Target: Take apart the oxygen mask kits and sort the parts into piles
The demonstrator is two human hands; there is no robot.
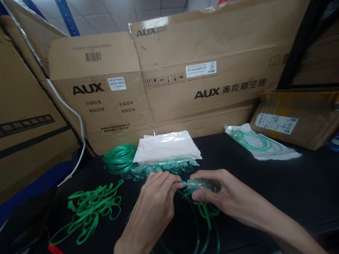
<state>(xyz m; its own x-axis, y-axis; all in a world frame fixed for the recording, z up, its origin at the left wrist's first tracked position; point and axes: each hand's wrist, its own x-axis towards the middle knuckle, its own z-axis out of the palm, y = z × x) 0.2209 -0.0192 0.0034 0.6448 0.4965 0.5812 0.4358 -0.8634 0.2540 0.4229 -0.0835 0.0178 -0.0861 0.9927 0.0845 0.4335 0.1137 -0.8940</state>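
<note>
My left hand [157,203] is closed, its thumb and fingers pinching the end of a green tube [183,183]. My right hand [229,188] grips a clear green oxygen mask [205,185], fingers behind it and thumb in front. The mask's pale connector [191,183] points left and meets the tube end; how far the tube sits on it I cannot tell. Below the mask hang a green elastic strap [208,213] and loops of tubing [197,229]. Just beyond both hands lies a row of clear green masks [161,168].
Loose green elastic straps [95,206] lie at left, near a coil of green tubing [119,159]. White plastic bags [168,144] are stacked behind the masks. A bagged tubing set [261,144] lies at right by a small carton [293,120]. Large cardboard [169,98] closes off the back.
</note>
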